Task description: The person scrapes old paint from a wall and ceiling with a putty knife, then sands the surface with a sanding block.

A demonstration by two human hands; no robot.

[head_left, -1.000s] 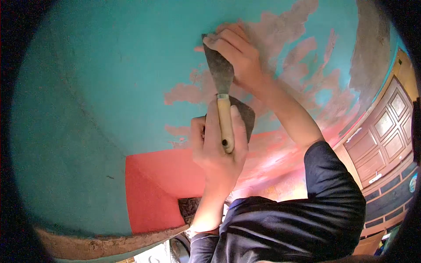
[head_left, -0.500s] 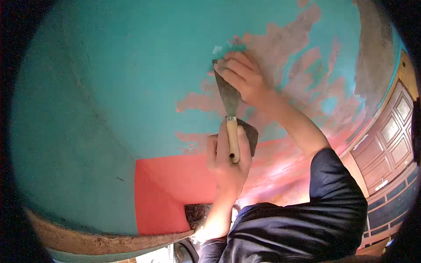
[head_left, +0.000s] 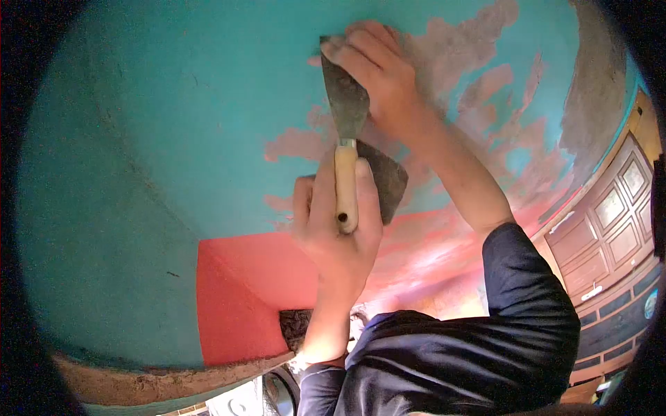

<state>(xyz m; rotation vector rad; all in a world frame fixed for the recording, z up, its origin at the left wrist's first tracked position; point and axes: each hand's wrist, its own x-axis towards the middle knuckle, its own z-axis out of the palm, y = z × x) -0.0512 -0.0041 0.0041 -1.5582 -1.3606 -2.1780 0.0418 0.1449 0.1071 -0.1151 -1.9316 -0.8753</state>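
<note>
My left hand [head_left: 336, 236] is closed around the pale wooden handle of a putty knife [head_left: 349, 104], its blade pointing up the wall. A second dark, flat, squarish blade [head_left: 385, 182] sticks out behind the same hand, its handle hidden. My right hand [head_left: 378, 66] is bent over the far end of the putty knife's blade, fingers closed on its upper edge; the fingertips are partly hidden. Both hands are in front of a turquoise wall [head_left: 187, 125] with bare, brownish-pink patches [head_left: 298, 143] beside the blade.
Below the turquoise lies a red-pink painted area [head_left: 239, 298]. Larger grey-brown patches [head_left: 465, 48] spread to the upper right. At the right is a brown panelled door [head_left: 610, 229]. A rough brown ledge [head_left: 139, 385] runs along the lower left, near a white object [head_left: 239, 402].
Both hands and the putty knife have shifted up and slightly left in view. The right hand remains at the blade's far end, and the left still holds the handle.
</note>
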